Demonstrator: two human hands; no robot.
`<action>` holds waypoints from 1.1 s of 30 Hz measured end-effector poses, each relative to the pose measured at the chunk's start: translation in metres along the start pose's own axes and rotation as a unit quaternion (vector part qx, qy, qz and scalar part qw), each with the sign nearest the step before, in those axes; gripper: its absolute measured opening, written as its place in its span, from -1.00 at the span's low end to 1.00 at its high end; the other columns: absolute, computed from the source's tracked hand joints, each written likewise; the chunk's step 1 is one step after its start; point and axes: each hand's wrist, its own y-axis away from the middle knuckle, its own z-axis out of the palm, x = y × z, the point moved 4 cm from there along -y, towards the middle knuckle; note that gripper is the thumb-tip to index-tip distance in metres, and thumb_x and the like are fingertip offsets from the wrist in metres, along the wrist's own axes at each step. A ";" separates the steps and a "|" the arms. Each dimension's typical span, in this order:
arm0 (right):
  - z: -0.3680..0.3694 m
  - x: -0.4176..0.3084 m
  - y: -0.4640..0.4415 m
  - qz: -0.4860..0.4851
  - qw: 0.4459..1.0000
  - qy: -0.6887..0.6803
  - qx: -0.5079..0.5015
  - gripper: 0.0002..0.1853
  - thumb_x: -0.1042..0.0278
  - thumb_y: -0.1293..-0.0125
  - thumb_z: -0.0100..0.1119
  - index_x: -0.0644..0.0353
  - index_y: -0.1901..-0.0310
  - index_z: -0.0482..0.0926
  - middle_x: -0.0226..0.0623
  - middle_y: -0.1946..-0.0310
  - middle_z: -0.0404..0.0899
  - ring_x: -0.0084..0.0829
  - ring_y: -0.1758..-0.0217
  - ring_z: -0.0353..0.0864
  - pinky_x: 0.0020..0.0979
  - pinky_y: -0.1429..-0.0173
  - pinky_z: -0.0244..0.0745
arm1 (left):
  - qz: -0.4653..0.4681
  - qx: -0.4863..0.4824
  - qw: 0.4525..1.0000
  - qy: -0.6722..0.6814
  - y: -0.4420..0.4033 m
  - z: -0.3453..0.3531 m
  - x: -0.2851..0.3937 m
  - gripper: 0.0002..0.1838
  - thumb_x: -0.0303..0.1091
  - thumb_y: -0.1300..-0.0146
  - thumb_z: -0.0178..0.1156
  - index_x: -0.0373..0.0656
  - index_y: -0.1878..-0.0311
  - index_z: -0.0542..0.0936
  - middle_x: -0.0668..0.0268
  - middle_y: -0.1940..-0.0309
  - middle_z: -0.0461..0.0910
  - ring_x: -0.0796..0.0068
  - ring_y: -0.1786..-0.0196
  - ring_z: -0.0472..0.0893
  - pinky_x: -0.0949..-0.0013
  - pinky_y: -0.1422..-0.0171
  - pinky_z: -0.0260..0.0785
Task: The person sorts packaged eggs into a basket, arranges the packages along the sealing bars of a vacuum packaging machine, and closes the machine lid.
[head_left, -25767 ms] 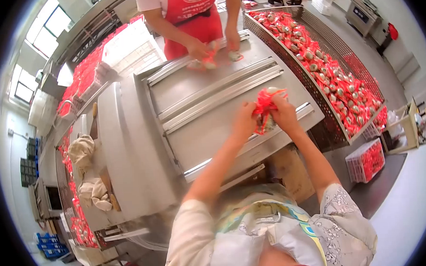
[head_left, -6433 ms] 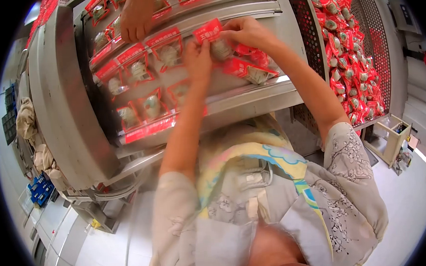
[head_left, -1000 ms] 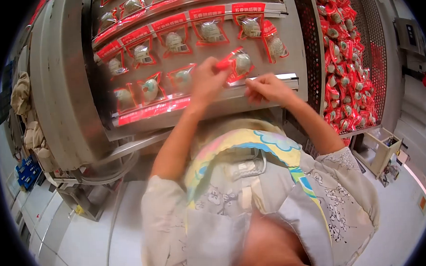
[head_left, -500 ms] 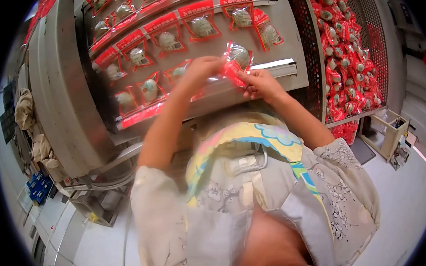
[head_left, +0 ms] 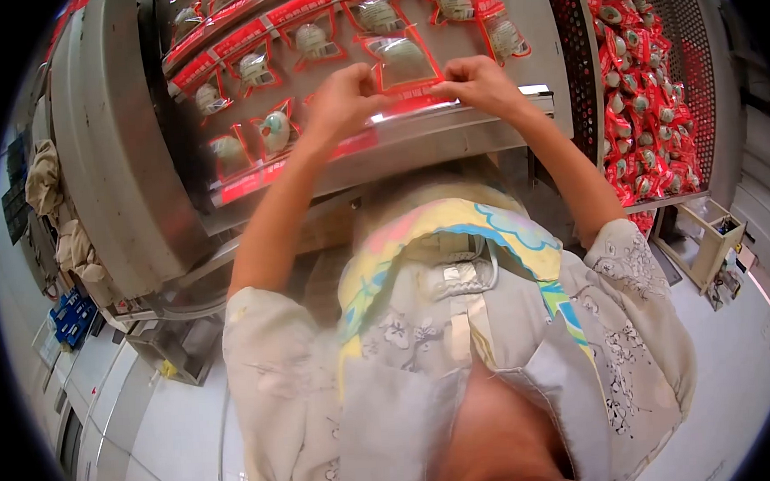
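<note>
A clear, red-edged packet (head_left: 403,61) with a pale egg inside lies between my hands at the front of the metal machine bed. My right hand (head_left: 480,86) pinches its lower right corner. On the other side, the curled fingers of my left hand (head_left: 347,94) close at its lower left corner. The red printed band of the packet faces me along the metal sealing bar (head_left: 530,102). More egg packets lie in rows behind, such as one packet (head_left: 312,40) in the middle row. My left forearm hides part of the front row.
A perforated metal bin (head_left: 679,77) heaped with red egg packets (head_left: 640,114) stands on the right. A large steel housing (head_left: 107,168) flanks the bed on the left. Blue crates (head_left: 73,318) and a small stand (head_left: 698,241) are on the floor.
The packet has gone from being held up at an angle to lying spread on the front bar. My hands have moved apart to its two lower corners. The view has shifted slightly.
</note>
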 end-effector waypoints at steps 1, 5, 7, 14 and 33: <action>0.004 0.006 -0.008 -0.041 0.997 0.040 0.042 -0.64 0.16 -0.16 0.38 0.31 0.49 0.52 -0.48 0.66 0.40 -0.64 0.57 0.31 -0.51 0.45 0.27 | 0.008 0.050 0.996 -0.074 0.003 0.002 0.002 -0.66 -0.23 0.00 0.43 -0.17 0.27 0.51 0.28 0.51 0.61 0.40 0.40 0.62 0.30 0.32 0.38; 0.011 0.017 -0.015 0.010 0.989 0.137 0.049 -0.58 0.00 -0.05 0.41 0.27 0.47 0.58 -0.22 0.61 0.51 -0.35 0.52 0.46 -0.32 0.35 0.38 | 0.069 0.132 0.957 -0.250 0.001 0.021 -0.001 -0.61 -0.18 0.01 0.41 -0.15 0.23 0.46 0.18 0.33 0.65 0.05 0.22 0.62 0.05 0.17 0.41; 0.012 0.019 -0.012 0.016 0.985 0.167 0.048 -0.57 -0.04 -0.03 0.41 0.24 0.45 0.62 -0.21 0.58 0.55 -0.30 0.48 0.50 -0.32 0.31 0.41 | 0.012 0.098 0.953 -0.286 0.001 0.023 0.002 -0.55 -0.18 0.00 0.40 -0.15 0.13 0.45 0.21 0.32 0.66 0.09 0.19 0.63 0.07 0.15 0.42; 0.004 0.019 -0.010 0.031 0.998 0.056 -0.009 -0.61 0.07 -0.13 0.38 0.33 0.38 0.60 -0.36 0.55 0.55 -0.53 0.50 0.41 -0.39 0.35 0.39 | -0.002 0.099 0.979 -0.178 0.003 0.011 0.000 -0.39 -0.23 -0.04 0.37 -0.20 -0.14 0.37 0.24 0.37 0.67 0.11 0.15 0.64 0.06 0.11 0.43; -0.101 0.002 -0.026 -0.094 0.874 0.342 0.332 -0.49 -0.20 -0.14 0.25 0.12 0.15 0.57 -0.22 0.28 0.59 -0.15 0.17 0.62 -0.19 0.12 0.54 | 0.291 0.086 0.919 -0.251 0.047 0.057 0.028 -0.69 -0.37 -0.04 0.32 -0.12 0.10 0.56 0.25 0.25 0.51 0.19 0.19 0.55 0.24 0.17 0.46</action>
